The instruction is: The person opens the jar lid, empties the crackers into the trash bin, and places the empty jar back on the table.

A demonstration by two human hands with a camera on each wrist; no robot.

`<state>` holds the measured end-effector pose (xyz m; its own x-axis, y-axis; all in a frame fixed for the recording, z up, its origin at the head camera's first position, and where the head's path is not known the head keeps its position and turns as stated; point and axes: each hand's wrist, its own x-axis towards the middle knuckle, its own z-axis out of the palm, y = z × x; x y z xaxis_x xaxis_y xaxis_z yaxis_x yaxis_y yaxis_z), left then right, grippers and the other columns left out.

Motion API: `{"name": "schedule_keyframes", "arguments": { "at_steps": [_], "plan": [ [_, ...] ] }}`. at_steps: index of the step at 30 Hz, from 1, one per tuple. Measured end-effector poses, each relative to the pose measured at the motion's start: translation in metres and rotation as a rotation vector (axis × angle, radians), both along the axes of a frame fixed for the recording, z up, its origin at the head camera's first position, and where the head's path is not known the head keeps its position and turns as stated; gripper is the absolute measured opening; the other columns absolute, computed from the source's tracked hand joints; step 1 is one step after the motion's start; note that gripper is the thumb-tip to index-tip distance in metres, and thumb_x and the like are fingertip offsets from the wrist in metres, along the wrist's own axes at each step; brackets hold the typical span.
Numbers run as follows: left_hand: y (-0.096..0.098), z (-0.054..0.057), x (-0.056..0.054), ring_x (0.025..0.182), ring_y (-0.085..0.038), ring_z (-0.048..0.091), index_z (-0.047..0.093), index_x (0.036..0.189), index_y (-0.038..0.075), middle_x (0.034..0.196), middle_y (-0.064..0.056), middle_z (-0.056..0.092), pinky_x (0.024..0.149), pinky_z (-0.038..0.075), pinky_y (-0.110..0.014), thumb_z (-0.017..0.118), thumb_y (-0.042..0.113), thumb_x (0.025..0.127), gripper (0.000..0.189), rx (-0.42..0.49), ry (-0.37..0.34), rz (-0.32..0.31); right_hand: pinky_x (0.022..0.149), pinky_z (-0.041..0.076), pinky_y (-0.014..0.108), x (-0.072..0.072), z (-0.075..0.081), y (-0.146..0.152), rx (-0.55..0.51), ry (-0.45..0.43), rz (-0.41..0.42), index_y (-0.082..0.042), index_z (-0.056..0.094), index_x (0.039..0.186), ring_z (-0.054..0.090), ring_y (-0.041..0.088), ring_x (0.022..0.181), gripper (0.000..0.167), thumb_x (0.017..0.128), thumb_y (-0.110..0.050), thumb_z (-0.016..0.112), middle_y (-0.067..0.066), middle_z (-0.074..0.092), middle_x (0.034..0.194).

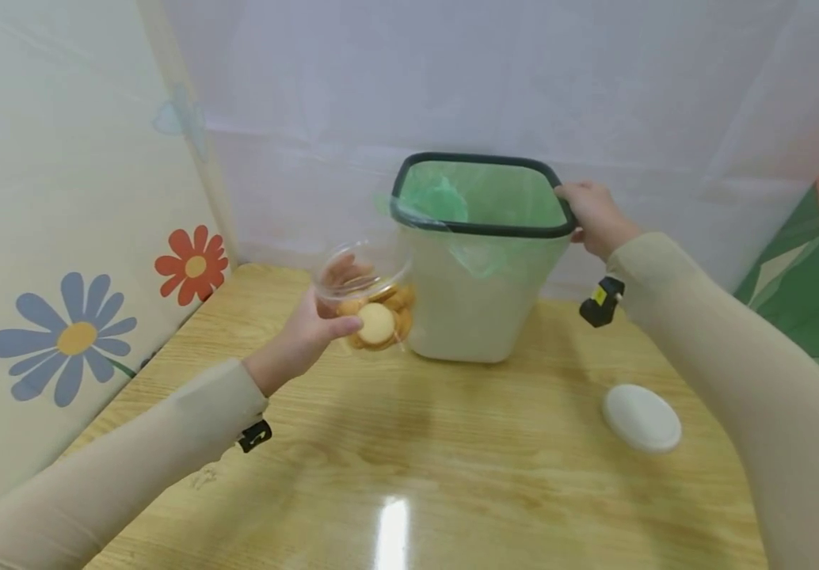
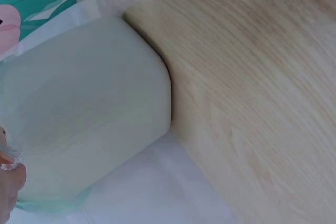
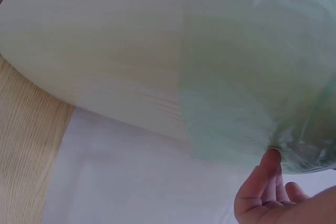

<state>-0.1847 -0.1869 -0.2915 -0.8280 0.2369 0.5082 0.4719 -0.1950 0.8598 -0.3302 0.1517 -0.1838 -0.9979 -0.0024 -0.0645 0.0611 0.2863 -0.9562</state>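
Holding a clear tub [image 1: 364, 293] in the left hand [image 1: 304, 336], with the thumb in front and the fingers bent round behind. Partly filled with round tan cookies [image 1: 376, 324]. Held up between eight and nine o'clock from the big pale bin [image 1: 470, 305]. Gripping the bin's black rim [image 1: 481, 229] at three o'clock with the right hand [image 1: 593, 212], with the fingers bent round it. Lined with a green bag [image 1: 516, 194], folded down outside too. Set on a wooden table [image 1: 495, 475]. Also showing a white disc [image 1: 641, 418] there, between four and five o'clock from the bin.
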Motion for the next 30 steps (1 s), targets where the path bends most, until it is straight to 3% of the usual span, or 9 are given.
{"name": "schedule_keyframes", "arguments": {
  "at_steps": [5,8,12,17,19,24,27,30],
  "plan": [
    [-0.003,0.009,-0.002,0.12,-0.01,0.048,0.019,0.147,-0.007,0.138,-0.008,0.043,0.104,0.035,-0.023,0.088,0.042,0.066,0.117,0.022,-0.034,0.031,0.064,0.047,0.026,0.0,0.0,0.0,0.002,0.0,0.007,-0.012,0.051,0.107,0.054,0.004,0.065,0.018,0.102,-0.028,0.045,-0.008,0.055,0.083],
    [-0.006,0.015,-0.002,0.12,-0.01,0.048,0.015,0.148,-0.007,0.143,-0.016,0.037,0.105,0.034,-0.023,0.088,0.042,0.065,0.12,0.014,-0.053,0.043,0.063,0.046,0.026,0.0,0.0,0.0,0.004,0.001,0.011,-0.011,0.052,0.105,0.054,0.005,0.065,0.018,0.102,-0.028,0.046,-0.009,0.056,0.079],
    [-0.013,0.022,-0.004,0.12,-0.012,0.048,0.014,0.149,-0.006,0.144,-0.019,0.035,0.103,0.037,-0.022,0.088,0.04,0.066,0.12,0.002,-0.065,0.061,0.062,0.046,0.025,0.001,0.0,0.0,0.018,0.0,0.024,-0.012,0.051,0.103,0.054,0.005,0.064,0.017,0.102,-0.028,0.046,-0.01,0.056,0.076],
    [-0.019,0.032,-0.011,0.121,-0.015,0.047,0.016,0.149,-0.004,0.143,-0.017,0.037,0.101,0.04,-0.021,0.088,0.035,0.069,0.115,0.015,-0.047,0.087,0.061,0.046,0.026,0.001,0.001,0.002,0.033,0.007,0.04,-0.01,0.052,0.103,0.055,0.005,0.063,0.019,0.102,-0.028,0.046,-0.01,0.056,0.074],
    [-0.02,0.037,-0.014,0.121,-0.016,0.046,0.017,0.149,-0.003,0.141,-0.015,0.039,0.097,0.042,-0.021,0.086,0.027,0.074,0.107,0.017,-0.05,0.103,0.061,0.046,0.026,0.001,0.001,0.002,0.031,0.006,0.048,-0.009,0.053,0.104,0.056,0.006,0.064,0.021,0.102,-0.029,0.046,-0.01,0.058,0.073],
    [-0.023,0.052,-0.024,0.121,-0.017,0.046,0.014,0.15,-0.001,0.138,-0.009,0.042,0.086,0.047,-0.018,0.062,-0.002,0.083,0.082,-0.009,-0.087,0.184,0.063,0.045,0.027,0.0,-0.002,0.004,0.033,-0.002,0.085,-0.009,0.054,0.106,0.056,0.006,0.065,0.025,0.102,-0.032,0.045,-0.009,0.06,0.074],
    [-0.025,0.061,-0.03,0.125,-0.019,0.043,0.012,0.151,-0.001,0.14,-0.01,0.039,0.088,0.045,-0.018,0.054,-0.006,0.085,0.078,-0.037,-0.11,0.233,0.064,0.044,0.027,0.0,-0.004,0.004,0.023,-0.012,0.1,-0.009,0.054,0.106,0.056,0.006,0.065,0.026,0.102,-0.033,0.045,-0.009,0.06,0.074],
    [-0.028,0.071,-0.037,0.13,-0.022,0.039,0.01,0.151,0.0,0.143,-0.013,0.036,0.093,0.043,-0.019,0.055,-0.005,0.086,0.08,-0.059,-0.112,0.259,0.065,0.044,0.028,-0.001,-0.005,0.003,0.007,-0.018,0.105,-0.01,0.054,0.107,0.056,0.006,0.065,0.026,0.102,-0.034,0.046,-0.009,0.061,0.074]
  ]
}}
